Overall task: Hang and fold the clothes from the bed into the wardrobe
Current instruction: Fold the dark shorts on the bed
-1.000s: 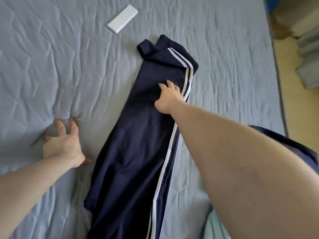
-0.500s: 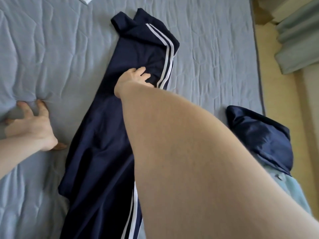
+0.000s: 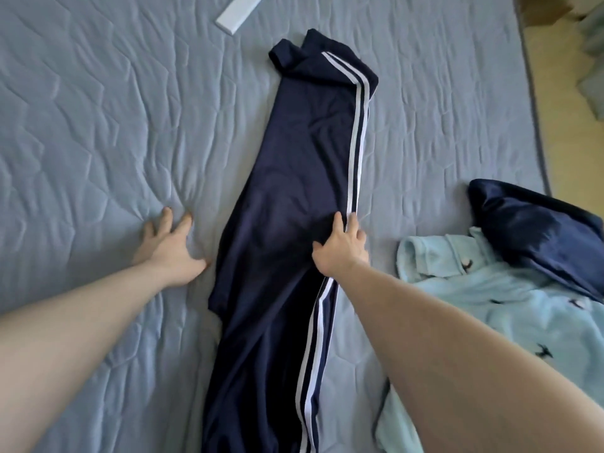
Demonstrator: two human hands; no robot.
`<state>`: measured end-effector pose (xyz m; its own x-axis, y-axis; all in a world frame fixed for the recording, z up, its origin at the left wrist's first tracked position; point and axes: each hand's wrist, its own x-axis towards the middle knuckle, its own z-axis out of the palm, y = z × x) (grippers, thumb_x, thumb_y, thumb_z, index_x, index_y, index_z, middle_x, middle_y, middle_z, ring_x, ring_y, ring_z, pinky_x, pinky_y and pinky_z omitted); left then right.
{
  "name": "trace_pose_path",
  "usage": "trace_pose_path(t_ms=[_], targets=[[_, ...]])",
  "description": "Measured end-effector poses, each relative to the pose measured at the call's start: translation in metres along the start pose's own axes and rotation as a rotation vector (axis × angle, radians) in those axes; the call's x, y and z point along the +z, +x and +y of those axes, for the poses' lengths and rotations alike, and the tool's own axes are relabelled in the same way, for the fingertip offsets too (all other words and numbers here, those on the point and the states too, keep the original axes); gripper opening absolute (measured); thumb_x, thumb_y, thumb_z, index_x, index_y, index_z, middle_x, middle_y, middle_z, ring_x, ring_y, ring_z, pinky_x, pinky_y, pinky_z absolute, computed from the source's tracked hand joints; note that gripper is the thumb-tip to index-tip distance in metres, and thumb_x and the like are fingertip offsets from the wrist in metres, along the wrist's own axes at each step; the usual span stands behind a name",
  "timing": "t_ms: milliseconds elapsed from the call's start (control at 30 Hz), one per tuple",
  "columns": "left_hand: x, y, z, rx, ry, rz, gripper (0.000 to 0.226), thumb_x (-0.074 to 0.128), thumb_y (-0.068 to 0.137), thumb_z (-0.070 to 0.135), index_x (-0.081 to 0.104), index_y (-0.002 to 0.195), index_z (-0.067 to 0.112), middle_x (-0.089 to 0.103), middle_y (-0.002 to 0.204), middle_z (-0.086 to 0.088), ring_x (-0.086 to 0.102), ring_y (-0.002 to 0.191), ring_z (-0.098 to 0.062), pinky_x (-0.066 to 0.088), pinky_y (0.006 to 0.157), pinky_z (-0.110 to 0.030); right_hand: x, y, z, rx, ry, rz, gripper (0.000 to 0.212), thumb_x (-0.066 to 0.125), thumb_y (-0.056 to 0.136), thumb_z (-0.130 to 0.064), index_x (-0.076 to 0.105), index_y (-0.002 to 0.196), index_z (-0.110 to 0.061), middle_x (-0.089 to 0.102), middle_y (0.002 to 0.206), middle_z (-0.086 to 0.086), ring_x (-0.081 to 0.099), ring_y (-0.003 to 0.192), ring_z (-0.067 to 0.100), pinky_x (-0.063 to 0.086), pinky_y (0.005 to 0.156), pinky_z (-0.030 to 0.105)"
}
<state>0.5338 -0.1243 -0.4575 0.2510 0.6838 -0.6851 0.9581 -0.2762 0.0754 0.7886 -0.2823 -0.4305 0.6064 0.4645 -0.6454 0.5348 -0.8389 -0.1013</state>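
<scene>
Navy track trousers (image 3: 294,197) with two white side stripes lie lengthwise down the middle of the grey-blue quilted bed (image 3: 98,125), legs folded together. My right hand (image 3: 343,246) rests flat on the trousers at their striped right edge, fingers straight and pressing the fabric. My left hand (image 3: 170,246) lies spread on the bedcover just left of the trousers, fingertips pressing into the quilt, apart from the cloth. A light blue patterned shirt (image 3: 490,322) lies crumpled at the right, with a dark navy garment (image 3: 536,230) on top of it.
A flat white rectangular object (image 3: 238,9) lies on the bed at the top, beyond the trousers. The bed's right edge (image 3: 536,109) runs along a yellowish floor (image 3: 562,93). No wardrobe is in view.
My right hand has slid back along the trousers from near the far end to their middle, by the stripes. The view has shifted; the left hand stays pressed on the quilt.
</scene>
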Motion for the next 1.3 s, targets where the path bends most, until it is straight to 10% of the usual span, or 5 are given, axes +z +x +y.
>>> trace_pose_path(t_ms=[267,433,767,867,1300], targets=[[0.059,-0.112,0.010,-0.037,-0.476,-0.210,0.038,0.062,0.091,0.053,0.064,0.108,0.019,0.069,0.120,-0.005,0.063,0.112,-0.031,0.050,0.096,-0.038,0.072,-0.122,0.047,0.243,0.434,-0.163,0.090,0.074,0.090,-0.042,0.021,0.156,-0.013,0.045,0.151,0.012,0.055,0.131,0.034,0.047,0.107,0.040],[0.113,-0.183,0.003,-0.188,-0.663,-0.533,0.078,0.078,0.074,0.055,0.053,0.138,0.019,0.062,0.134,-0.001,0.060,0.121,-0.023,0.045,0.097,-0.032,0.119,-0.186,0.067,0.333,0.578,-0.455,0.063,0.079,0.083,-0.030,0.048,0.136,-0.015,0.065,0.114,0.000,0.066,0.108,0.024,0.054,0.095,0.036],[0.159,-0.256,-0.053,-0.263,-0.583,-0.632,0.037,0.069,0.093,0.036,0.055,0.121,0.017,0.064,0.117,0.000,0.063,0.105,-0.019,0.052,0.085,-0.030,0.144,-0.259,0.106,0.488,0.736,-0.596,0.022,0.060,0.102,-0.017,0.060,0.123,-0.014,0.071,0.110,0.013,0.071,0.099,0.030,0.065,0.080,0.044],[0.143,-0.275,-0.055,-0.275,-0.658,-0.593,0.022,0.067,0.096,0.035,0.056,0.110,0.021,0.067,0.104,0.000,0.068,0.092,-0.017,0.055,0.060,-0.021,0.132,-0.271,0.106,0.488,0.739,-0.645,0.019,0.062,0.100,-0.017,0.060,0.118,-0.012,0.072,0.096,0.012,0.070,0.083,0.024,0.062,0.066,0.034],[-0.011,-0.237,0.019,-0.111,-1.104,-0.240,0.033,0.077,0.085,0.040,0.068,0.117,0.037,0.072,0.116,0.002,0.070,0.105,-0.016,0.059,0.092,-0.041,0.005,-0.235,0.065,0.474,1.222,-0.361,0.039,0.060,0.094,-0.028,0.052,0.131,-0.040,0.067,0.072,-0.003,0.060,0.049,0.018,0.052,0.050,0.026]])
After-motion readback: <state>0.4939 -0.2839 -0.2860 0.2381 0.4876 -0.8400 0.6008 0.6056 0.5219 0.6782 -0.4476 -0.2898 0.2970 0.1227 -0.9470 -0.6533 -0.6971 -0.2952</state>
